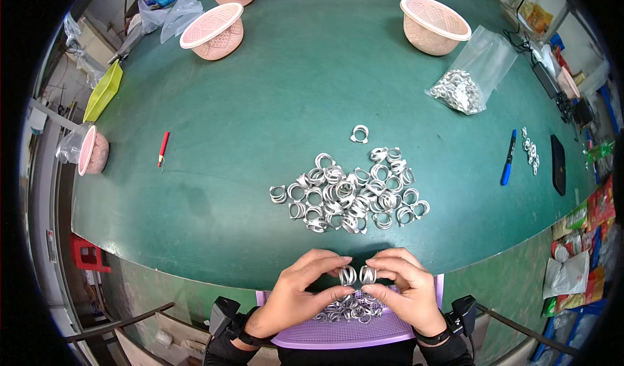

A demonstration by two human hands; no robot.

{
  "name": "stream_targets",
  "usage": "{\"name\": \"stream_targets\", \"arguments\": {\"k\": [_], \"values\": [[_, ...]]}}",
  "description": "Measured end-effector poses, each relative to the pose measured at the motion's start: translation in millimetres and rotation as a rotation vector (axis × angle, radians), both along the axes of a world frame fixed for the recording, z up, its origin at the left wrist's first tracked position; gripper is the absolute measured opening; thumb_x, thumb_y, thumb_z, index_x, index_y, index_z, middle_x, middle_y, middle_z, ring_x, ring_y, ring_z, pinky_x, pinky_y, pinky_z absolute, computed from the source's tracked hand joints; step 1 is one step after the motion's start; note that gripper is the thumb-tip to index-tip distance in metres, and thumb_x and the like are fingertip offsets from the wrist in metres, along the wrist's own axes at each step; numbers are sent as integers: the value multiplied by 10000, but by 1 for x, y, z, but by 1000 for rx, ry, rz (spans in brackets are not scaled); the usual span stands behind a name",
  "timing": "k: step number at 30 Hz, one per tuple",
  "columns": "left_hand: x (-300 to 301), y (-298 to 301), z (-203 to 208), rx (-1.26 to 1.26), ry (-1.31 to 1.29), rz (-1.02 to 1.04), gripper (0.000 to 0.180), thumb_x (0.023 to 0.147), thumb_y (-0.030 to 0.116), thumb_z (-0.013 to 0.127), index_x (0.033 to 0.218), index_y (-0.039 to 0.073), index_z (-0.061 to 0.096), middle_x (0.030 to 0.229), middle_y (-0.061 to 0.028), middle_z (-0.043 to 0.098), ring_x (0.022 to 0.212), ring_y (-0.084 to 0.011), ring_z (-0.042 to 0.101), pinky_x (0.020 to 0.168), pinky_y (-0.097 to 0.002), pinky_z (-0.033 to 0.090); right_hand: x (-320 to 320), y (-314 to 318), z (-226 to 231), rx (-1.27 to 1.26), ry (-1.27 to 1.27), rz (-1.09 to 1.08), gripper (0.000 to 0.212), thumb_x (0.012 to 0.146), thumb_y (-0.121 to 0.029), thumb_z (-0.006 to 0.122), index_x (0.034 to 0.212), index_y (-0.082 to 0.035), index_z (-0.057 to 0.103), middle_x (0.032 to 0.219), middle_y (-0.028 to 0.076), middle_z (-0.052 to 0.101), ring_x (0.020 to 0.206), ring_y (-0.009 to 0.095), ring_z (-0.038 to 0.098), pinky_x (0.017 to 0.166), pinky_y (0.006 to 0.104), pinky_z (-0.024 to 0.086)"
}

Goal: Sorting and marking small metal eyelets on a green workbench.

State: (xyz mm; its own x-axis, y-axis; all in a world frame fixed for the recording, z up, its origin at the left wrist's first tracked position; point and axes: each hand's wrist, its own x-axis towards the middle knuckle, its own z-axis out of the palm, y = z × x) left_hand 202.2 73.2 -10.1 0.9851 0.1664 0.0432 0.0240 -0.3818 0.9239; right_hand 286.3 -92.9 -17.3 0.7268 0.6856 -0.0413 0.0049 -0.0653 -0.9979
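A green table (260,99) is spread across most of the view, and directions below are read as on a clock centred on its pile of rings. At 6 o'clock, against the table's near edge, a purple mesh basket (305,337) is set, with loose silver rings (351,309) gathered inside it. At half past 1 a clear plastic bag (489,52) is laid, partly filled with small metal pieces. Pink bowls are placed around the far side: one at 1 o'clock (437,39), two near 11 o'clock (216,43). In the middle, the pile of rings (348,194) is heaped loosely.

At 6 o'clock from the pile, both hands are raised over the basket's far part. One silver ring piece (348,275) is pinched between the thumb and fingers of the left hand (300,288), and a matching piece (368,275) is pinched likewise by the right hand (408,291); the two are held just beside each other.

Towards 3 o'clock a black flat object (558,164) and a blue marker (509,158) are seen; at half past 9, a red pen (163,148). A single ring (366,132) is left apart at 12 o'clock.
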Motion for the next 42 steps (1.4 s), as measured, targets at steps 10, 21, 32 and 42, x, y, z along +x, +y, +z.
{"name": "stream_targets", "arguments": {"k": [10, 21, 32, 42], "values": [[-7, -7, -9, -264, -141, 75, 286, 652, -27, 689, 910, 29, 579, 978, -102, 550, 871, -189, 584, 731, -276, 494, -9, 3, -1, 293, 223, 63, 273, 716, 79, 623, 975, 15, 567, 1074, 126, 469, 945, 171, 540, 800, 264, 488], [-16, 33, 14, 228, -109, -342, 314, 655, 50, 690, 955, 57, 599, 987, -82, 541, 837, -239, 546, 739, -316, 435, 22, -11, 15, 0, -125, 316, 239, 724, 13, 597, 957, -43, 603, 1003, 103, 569, 952, 231, 538, 803, 318, 435], [27, 35, -8, 716, -150, 167, 184, 674, 78, 665, 833, 36, 582, 724, -78, 535, 679, -250, 511, 614, -329, 392, 24, 45, -7, -327, -836, -220, 197, 680, -103, 676, 823, -11, 576, 799, 106, 518, 729, 264, 491, 621, 343, 410], [3, 30, 2, 410, -31, 95, 164, 672, 63, 678, 802, 28, 583, 747, -82, 545, 665, -233, 525, 589, -310, 419, 17, 1, 9, -516, -602, -27, 141, 685, -110, 664, 772, -27, 591, 663, 78, 517, 629, 247, 489, 578, 334, 411]]}}
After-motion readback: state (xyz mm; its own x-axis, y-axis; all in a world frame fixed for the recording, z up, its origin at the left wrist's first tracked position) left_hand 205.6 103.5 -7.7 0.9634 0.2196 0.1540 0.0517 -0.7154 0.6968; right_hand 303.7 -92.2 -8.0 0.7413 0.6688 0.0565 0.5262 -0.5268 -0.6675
